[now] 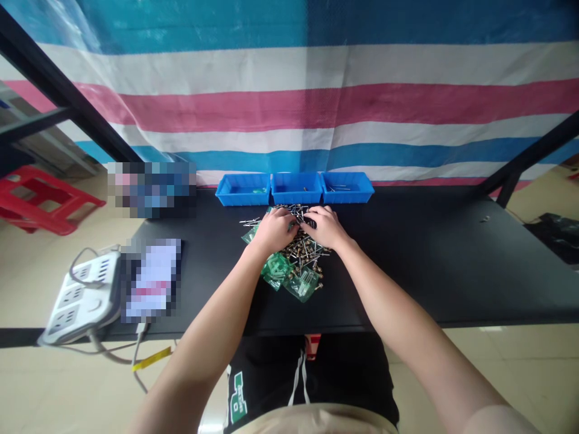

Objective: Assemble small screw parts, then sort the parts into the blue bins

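A heap of small metal pieces with thin shanks [304, 248], some brass-coloured at one end, lies on the black table. My left hand [275, 231] rests on the heap's left side, fingers curled in; whatever they hold is too small to make out. Across from it, my right hand [327, 228] touches the heap's upper right, thumb and fingers apart. Small green-tinted plastic bags [277, 269] lie at the front left of the heap. Another clear greenish bag [302, 284] with slim pieces inside is nearest me. Part of the heap is hidden under both hands.
Behind the heap stand three blue bins: left [239, 198], middle [296, 196] and right [348, 196], each with a few small pieces. A power strip [84, 295] and a blurred-out phone [154, 280] with a cable lie at left. A red stool [45, 196] stands beyond.
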A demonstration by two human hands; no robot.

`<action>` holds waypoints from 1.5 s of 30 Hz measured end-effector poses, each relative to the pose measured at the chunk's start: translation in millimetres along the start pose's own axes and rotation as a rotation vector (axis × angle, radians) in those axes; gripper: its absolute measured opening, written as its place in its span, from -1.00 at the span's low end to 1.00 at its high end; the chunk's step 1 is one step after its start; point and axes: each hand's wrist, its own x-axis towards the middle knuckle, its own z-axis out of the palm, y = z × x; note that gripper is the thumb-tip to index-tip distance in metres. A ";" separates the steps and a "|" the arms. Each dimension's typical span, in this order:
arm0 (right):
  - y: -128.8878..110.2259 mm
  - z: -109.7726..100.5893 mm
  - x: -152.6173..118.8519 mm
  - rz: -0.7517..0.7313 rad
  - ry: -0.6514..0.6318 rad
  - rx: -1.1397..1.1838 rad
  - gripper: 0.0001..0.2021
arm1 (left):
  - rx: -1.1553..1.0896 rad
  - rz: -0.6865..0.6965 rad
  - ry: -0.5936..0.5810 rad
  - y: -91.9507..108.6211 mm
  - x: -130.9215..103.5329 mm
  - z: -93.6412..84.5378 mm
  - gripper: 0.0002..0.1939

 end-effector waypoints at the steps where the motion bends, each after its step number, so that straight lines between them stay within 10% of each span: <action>1: 1.3 0.9 0.7 -0.013 0.007 0.014 -0.71 | 0.000 -0.001 -0.006 0.0 0.0 0.1 -0.73; 45: 5.1 4.1 3.0 -0.214 0.054 0.206 -0.86 | -0.230 0.147 0.044 -1.6 2.6 6.6 -0.82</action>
